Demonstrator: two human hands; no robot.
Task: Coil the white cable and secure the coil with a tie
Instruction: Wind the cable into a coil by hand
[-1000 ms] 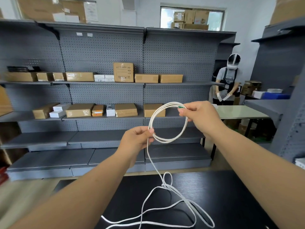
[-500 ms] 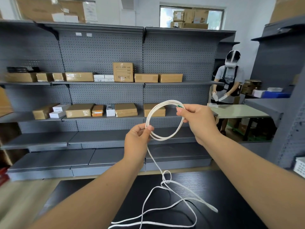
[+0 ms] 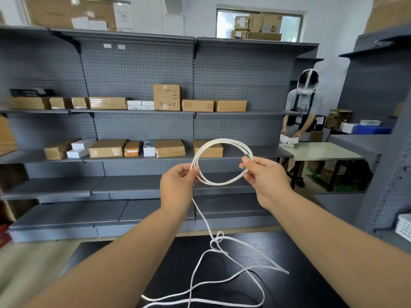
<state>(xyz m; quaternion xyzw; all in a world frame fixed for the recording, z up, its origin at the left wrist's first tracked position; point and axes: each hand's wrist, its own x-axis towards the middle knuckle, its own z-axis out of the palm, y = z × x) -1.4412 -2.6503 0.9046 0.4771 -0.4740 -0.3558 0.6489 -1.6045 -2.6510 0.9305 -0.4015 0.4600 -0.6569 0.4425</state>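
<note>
Cable (image 3: 222,143) coil aloft before grey shelves (image 3: 138,63).
Our left hand (image 3: 178,185) pinches the coil's left side, our right hand (image 3: 264,176) its right; the slack trails in loose tangles on the bench (image 3: 311,274). Boxes (image 3: 107,148) line the shelves; a person (image 3: 304,107) stands far right.

Bare left hand (image 3: 178,185) and bare right hand (image 3: 264,176), each with short, plain nails where the fingertips show. Bare left forearm (image 3: 124,247) runs in from the near left and bare right forearm (image 3: 322,236) from the near right, both uncovered to the frame edge. The rest of the body is out of view.
</note>
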